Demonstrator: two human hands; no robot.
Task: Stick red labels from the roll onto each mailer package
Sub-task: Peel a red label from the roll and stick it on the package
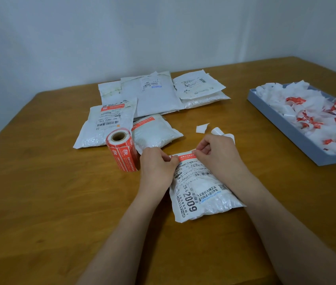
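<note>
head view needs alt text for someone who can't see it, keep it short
Two hands, left hand and right hand, press a red label along the top edge of a white mailer on a wooden table. A label roll stands to the left, more mailers behind, a grey tray of scraps right.

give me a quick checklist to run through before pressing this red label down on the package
1. Red label lies across the top edge of the near package: ok.
2. Both ends held: left hand pinches the left end, right hand the right end: ok.
3. Label clear of the barcode below it: ok, it sits above the print.
4. Label flat, no wrinkles: cannot tell, fingers cover both ends.
5. Roll close by for the next label: ok, standing left of the hands.
6. Backing scraps off the table: not ok, some lie loose beyond the hands, outside the tray.
</note>
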